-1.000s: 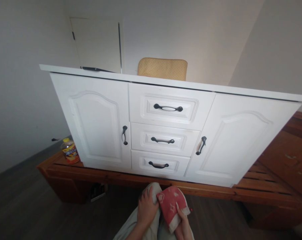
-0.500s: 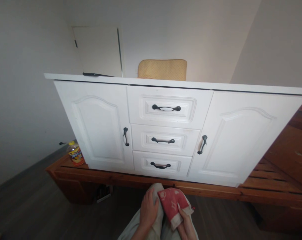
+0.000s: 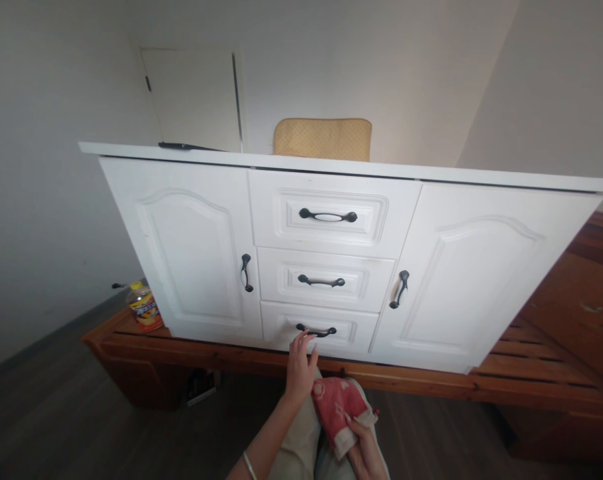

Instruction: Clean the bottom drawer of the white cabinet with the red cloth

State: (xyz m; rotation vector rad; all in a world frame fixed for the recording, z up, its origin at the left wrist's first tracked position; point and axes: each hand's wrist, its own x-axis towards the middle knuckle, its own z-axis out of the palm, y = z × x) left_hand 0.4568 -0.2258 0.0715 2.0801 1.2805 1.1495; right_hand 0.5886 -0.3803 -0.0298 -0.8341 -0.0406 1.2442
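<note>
I see the bottom drawer (image 3: pixel 317 331) of the white cabinet shut flush, lowest of three stacked at centre, with a dark curved handle (image 3: pixel 316 331) lying level across its front. Nearer, a red cloth (image 3: pixel 340 412) with pale patterns and a whitish edge lies crumpled over my knee.

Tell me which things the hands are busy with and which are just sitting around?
In use:
- left hand, open, reaching up to the bottom drawer handle
- right hand, holding the red cloth

Just sitting around:
- yellow bottle on the wooden frame
- tan cushion behind the cabinet
</note>
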